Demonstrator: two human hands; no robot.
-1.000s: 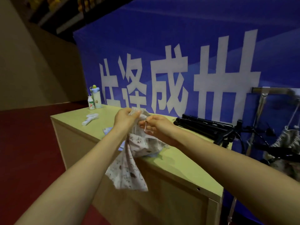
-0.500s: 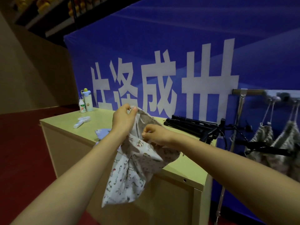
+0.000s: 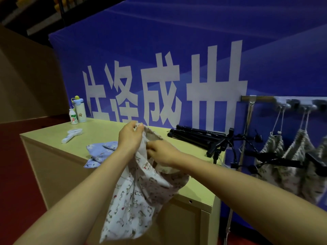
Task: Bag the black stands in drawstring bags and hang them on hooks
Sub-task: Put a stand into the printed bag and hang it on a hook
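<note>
I hold a white drawstring bag (image 3: 134, 200) with small animal prints in front of the table; it hangs limp below my hands. My left hand (image 3: 130, 137) pinches the far rim of its mouth, held high. My right hand (image 3: 161, 152) grips the near rim, and the mouth gapes between them. Black folded stands (image 3: 196, 137) lie on the table's right end, apart from my hands. A rail with hooks (image 3: 286, 103) at the right carries filled printed bags (image 3: 276, 156) with black stand parts poking out.
A pale green table (image 3: 53, 135) has a blue printed bag (image 3: 100, 151) lying flat, a white brush-like item (image 3: 71, 135), a small bottle (image 3: 73, 117) and a flask (image 3: 79, 110) at the far left. A blue banner (image 3: 177, 50) stands behind. Red floor lies to the left.
The bag has come off the table and unfolded to hang full length. My hands have spread its mouth apart. My view has shifted, bringing the hook rail and hung bags further in.
</note>
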